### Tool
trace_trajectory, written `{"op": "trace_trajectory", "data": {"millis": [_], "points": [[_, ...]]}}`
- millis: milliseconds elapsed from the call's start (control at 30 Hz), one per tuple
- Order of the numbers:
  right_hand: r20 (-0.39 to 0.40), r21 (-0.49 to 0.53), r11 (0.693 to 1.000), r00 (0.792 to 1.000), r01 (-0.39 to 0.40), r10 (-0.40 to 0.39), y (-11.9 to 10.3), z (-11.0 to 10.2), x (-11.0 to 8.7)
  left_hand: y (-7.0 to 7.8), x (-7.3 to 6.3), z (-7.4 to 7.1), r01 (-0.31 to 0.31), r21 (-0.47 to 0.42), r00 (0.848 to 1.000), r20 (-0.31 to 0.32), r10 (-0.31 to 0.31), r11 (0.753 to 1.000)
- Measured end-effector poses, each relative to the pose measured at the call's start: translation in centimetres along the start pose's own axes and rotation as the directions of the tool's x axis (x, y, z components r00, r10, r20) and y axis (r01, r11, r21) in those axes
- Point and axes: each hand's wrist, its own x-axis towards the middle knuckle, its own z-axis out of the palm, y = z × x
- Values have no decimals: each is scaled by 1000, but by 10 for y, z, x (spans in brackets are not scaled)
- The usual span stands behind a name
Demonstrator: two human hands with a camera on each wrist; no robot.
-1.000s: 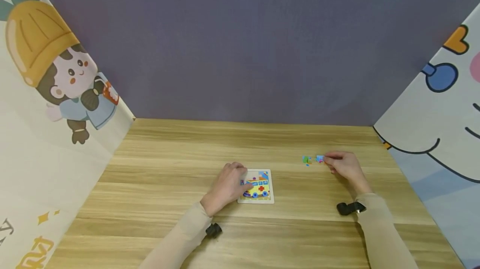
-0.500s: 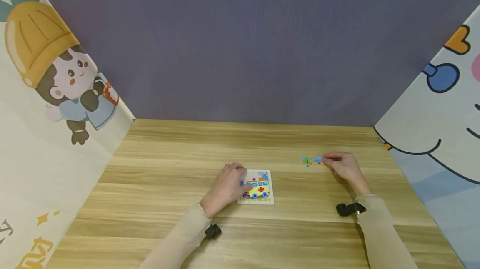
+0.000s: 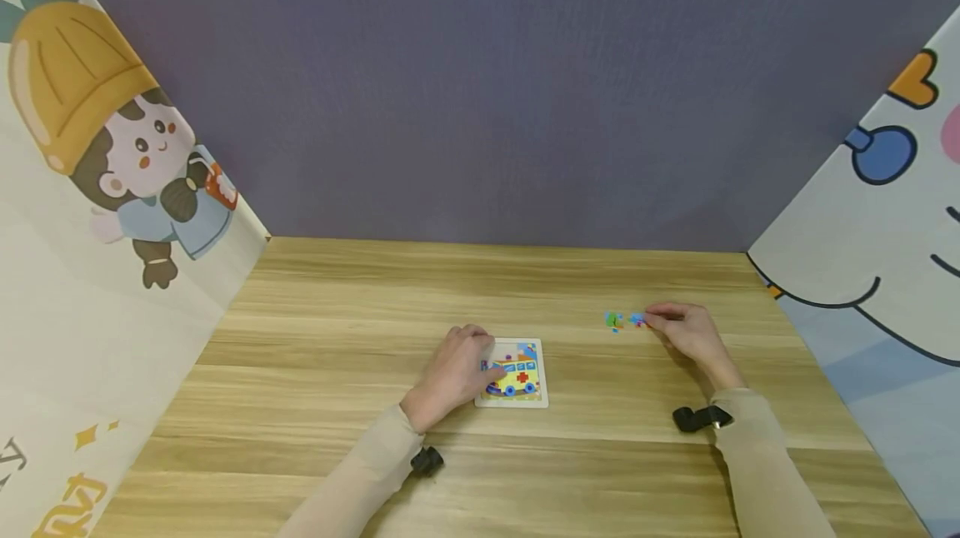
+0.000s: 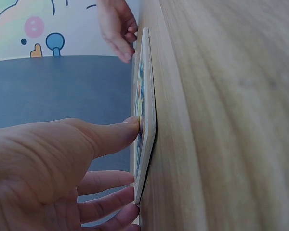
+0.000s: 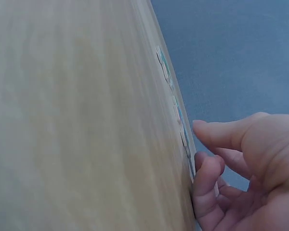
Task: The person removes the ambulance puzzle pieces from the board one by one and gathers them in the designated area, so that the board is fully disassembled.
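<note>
In the head view a square puzzle board (image 3: 522,377) with a pale frame and a yellow ambulance picture lies on the wooden table. My left hand (image 3: 452,373) steadies its left side. The left wrist view shows the thumb pressing on the board's face (image 4: 140,96), the other fingers extended at its near edge. To the right, my right hand (image 3: 690,336) has its thumb and index fingertips at the right end of a blue and pink puzzle piece (image 3: 637,320). In the right wrist view this piece (image 5: 179,120) lies flat, and a gap shows between thumb and bent index finger.
A green and blue puzzle piece (image 3: 613,321) lies just left of the blue and pink one. A dark grey panel (image 3: 510,97) borders the table (image 3: 337,305) at the back. Cartoon-printed panels (image 3: 120,271) stand on both sides.
The blue and pink piece has shifted slightly left and down in the head view, and its face looks turned or lowered. My right fingertips moved slightly left with it. My left hand has stayed put.
</note>
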Motion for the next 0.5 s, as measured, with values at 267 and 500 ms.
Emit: {"op": "trace_trajectory", "data": {"millis": [267,500], "points": [[9,20,998,998,62,-62,-8,8,-7,0,0,0,0,-11,1000,-5,0,1000],[55,62,995,995,83,-86,-22,20,-12,0,0,1,11,-7,1000,0,-11,1000]]}}
